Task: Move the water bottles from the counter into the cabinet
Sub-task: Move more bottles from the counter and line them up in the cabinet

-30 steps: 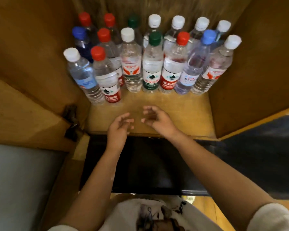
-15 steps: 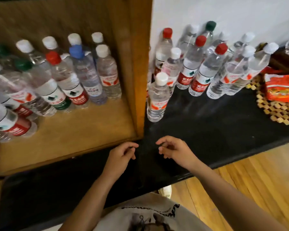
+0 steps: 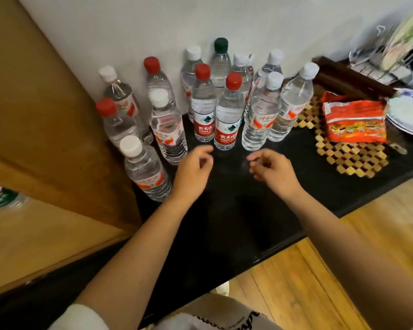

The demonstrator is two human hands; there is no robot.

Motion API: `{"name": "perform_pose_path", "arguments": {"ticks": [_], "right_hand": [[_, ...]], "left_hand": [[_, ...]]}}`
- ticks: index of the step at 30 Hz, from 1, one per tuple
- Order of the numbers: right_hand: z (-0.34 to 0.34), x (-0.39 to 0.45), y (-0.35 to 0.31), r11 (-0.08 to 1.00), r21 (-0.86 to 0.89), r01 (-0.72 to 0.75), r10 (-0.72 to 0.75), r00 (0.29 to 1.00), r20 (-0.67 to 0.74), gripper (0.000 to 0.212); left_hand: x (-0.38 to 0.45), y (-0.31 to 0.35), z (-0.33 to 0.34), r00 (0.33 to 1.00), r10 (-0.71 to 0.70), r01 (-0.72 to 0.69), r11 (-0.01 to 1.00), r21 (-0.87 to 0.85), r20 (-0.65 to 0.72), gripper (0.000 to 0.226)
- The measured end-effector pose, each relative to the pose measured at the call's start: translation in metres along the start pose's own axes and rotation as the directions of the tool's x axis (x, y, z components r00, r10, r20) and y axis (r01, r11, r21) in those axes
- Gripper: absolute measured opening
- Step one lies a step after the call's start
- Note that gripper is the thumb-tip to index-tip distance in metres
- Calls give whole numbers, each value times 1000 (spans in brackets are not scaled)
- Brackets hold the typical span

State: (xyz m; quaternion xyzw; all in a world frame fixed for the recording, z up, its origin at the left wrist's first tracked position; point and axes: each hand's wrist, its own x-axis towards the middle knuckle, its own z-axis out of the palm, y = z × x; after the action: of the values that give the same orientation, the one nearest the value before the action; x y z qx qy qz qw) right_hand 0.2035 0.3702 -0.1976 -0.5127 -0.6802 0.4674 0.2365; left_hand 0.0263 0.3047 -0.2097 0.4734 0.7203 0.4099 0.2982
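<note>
Head view, items as seen. Water bottles [image 3: 227, 115]: a cluster of about a dozen clear plastic bottles, all upright with long axes vertical and caps up, standing on the black counter [image 3: 236, 210] against the white wall [image 3: 129, 25]. Caps: mostly white, four red, one dark green at the back. Labels: two front bottles with red caps carry red-and-white bands with white Chinese characters and a small green mountain mark; Latin lettering beneath is too blurred to read. The nearest white-capped bottle [image 3: 147, 170] and several others wear white labels with red-orange script, not legible.

Wooden cabinet [image 3: 45, 139]: left of the counter, its side panel just beside the leftmost bottles; a sliver of bottles inside shows at the far left edge.

Left hand [image 3: 193, 172]: over the counter just in front of the cluster, fingers loosely curled, gripping nothing, touching no bottle. Right hand [image 3: 272, 170]: alongside, fingers likewise loosely curled and empty.

Other stock, right side: orange noodle packet [image 3: 355, 120] with unreadable print, lying on a woven lattice mat [image 3: 351, 158]; plates [image 3: 405, 113] beyond it.
</note>
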Motion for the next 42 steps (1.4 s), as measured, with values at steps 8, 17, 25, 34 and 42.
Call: {"name": "perform_pose_path", "arguments": {"ticks": [8,17,25,34,42], "right_hand": [[-5,72,-87,863,-235,447,-492,850,-188,45],[1,103,-87,764,-507,400,-429,901,65,52],[-2,74,-68,807,-413,422,-439,897,59,28],[-16,35,-63,687,-522,506,-457,859,232,31],[-23,-13,-63,658,-499,564,-404,823,399,30]], "left_hand": [[108,69,-24,938,105,-126,991,-42,-331,50],[121,67,-17,963,173,-172,985,22,-207,41],[88,55,-6,955,202,-173,974,148,-215,38],[42,51,-16,960,265,-233,937,260,-92,38],[-12,42,-36,968,222,-240,955,177,113,31]]}}
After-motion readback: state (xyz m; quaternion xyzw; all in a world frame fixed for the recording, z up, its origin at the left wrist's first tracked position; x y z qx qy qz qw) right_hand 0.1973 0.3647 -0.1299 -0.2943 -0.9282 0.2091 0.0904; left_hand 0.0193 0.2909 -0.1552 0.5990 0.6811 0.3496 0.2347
